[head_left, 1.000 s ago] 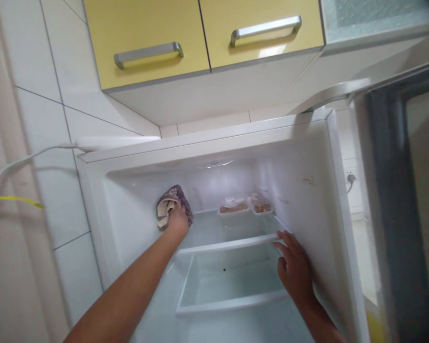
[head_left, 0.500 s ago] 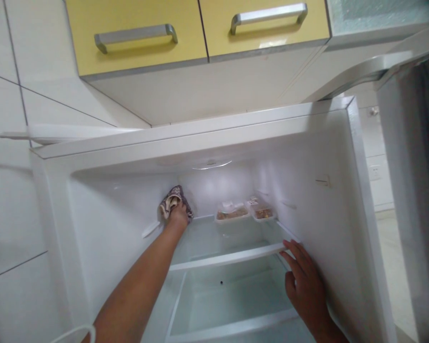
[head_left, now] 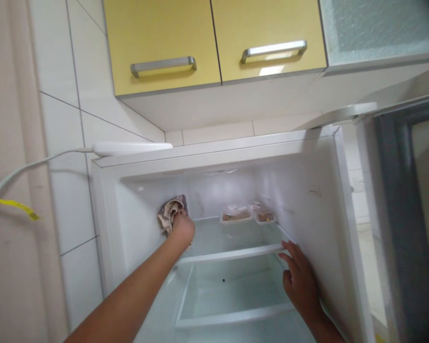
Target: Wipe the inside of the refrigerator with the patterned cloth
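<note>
Inside the open fridge (head_left: 221,150), my left hand (head_left: 183,226) grips a crumpled patterned cloth (head_left: 169,213) against the left inner wall, above the top glass shelf (head_left: 214,238). Part of the cloth is hidden behind the hand. My right hand (head_left: 300,276) rests its fingertips on the right end of that shelf's white front edge, fingers extended and holding nothing. At the back right of the shelf sit two clear plastic food packs, a wider pack (head_left: 236,216) and a smaller pack (head_left: 264,216).
A lower glass shelf (head_left: 236,318) lies beneath. The fridge door (head_left: 393,214) stands open at the right. Yellow cabinets (head_left: 164,43) with metal handles hang above. A white device (head_left: 132,148) with a cable rests on the fridge top at the left.
My left hand has brought the cloth from the back corner forward along the left wall. The right hand stays at the shelf edge. The view has shifted, showing more on the left.
</note>
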Tool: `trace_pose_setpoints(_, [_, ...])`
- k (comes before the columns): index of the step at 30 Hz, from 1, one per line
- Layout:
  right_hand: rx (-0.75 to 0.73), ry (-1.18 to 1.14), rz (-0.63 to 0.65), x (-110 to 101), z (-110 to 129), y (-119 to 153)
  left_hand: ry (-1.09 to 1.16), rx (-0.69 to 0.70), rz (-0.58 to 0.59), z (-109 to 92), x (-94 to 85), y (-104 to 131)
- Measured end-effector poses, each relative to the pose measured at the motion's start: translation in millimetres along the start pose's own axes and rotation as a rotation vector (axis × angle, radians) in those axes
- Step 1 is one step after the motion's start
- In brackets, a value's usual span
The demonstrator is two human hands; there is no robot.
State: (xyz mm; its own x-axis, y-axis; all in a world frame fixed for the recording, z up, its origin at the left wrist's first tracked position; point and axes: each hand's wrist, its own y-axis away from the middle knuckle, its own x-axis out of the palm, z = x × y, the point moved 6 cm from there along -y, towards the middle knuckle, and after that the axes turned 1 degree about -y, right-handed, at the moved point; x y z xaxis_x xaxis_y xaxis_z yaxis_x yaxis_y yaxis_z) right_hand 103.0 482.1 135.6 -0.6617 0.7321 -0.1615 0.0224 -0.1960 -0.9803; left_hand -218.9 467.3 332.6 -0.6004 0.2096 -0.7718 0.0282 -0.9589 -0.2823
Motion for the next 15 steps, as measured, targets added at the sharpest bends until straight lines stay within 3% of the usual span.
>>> trace_pose_setpoints(7, [0.014,-0.026,0.029,-2.6,0.1,-1.0,-0.028,-0.056,-0.006,10.5,-44.3,108.7])
trace_pose_setpoints(9, [0.023,-0.038,0.033,-3.9,0.6,-1.8,-0.032,-0.079,-0.006,15.6,-52.1,130.5])
trace_pose_setpoints(12, [0.032,-0.056,0.034,-5.3,1.4,-2.7,-0.065,-0.109,0.011,19.1,-56.8,137.6])
trace_pose_setpoints(15, [0.029,-0.065,0.042,-5.2,1.7,-2.4,-0.065,-0.140,-0.047,19.2,-60.7,115.1])
